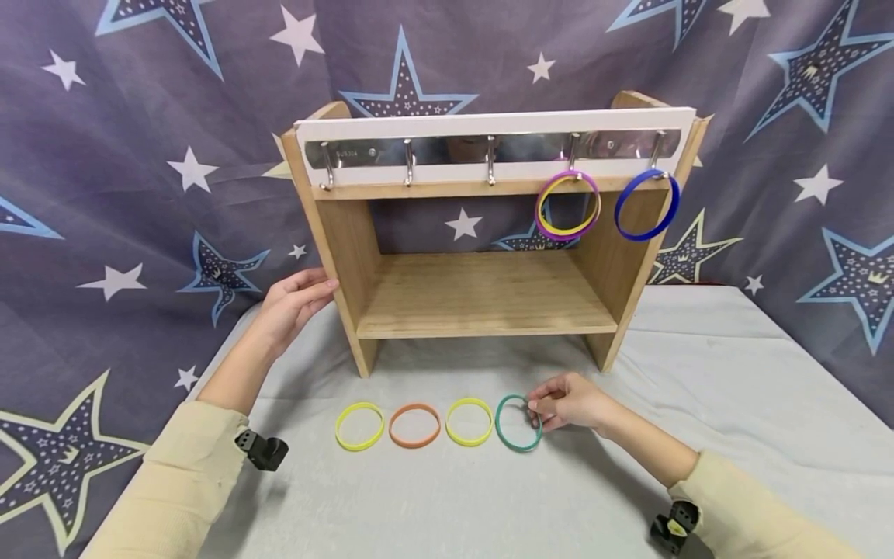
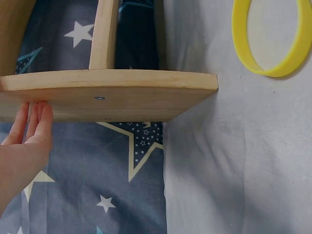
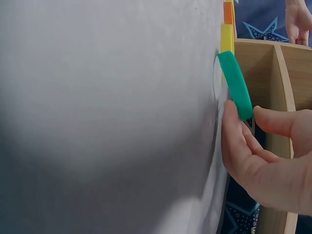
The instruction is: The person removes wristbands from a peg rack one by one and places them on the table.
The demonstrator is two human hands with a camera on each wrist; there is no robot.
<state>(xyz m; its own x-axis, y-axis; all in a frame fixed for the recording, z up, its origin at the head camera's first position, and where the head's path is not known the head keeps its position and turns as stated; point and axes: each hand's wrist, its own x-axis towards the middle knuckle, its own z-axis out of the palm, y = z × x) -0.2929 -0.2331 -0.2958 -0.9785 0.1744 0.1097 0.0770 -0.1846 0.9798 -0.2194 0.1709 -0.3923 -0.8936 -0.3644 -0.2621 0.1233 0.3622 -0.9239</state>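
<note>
My right hand [image 1: 573,402] pinches a green silicone wristband [image 3: 235,83] by its right side, between thumb and fingers. In the right wrist view the band is tilted up. My left hand [image 1: 293,307] rests its straight fingertips on the outer left side of a wooden shelf [image 1: 489,299]; the left wrist view shows those fingers [image 2: 45,122] against the side panel. In a row left of the green band lie a yellow wristband [image 1: 469,443], an orange wristband [image 1: 415,445] and another yellow wristband [image 1: 358,448].
Along the shelf's top front runs a metal hook rail [image 1: 447,150] with several hooks. A purple wristband [image 1: 597,190] and a yellow one hang together on the second hook from the right, a blue wristband [image 1: 646,236] on the rightmost. Behind hangs a star-patterned curtain [image 1: 230,155].
</note>
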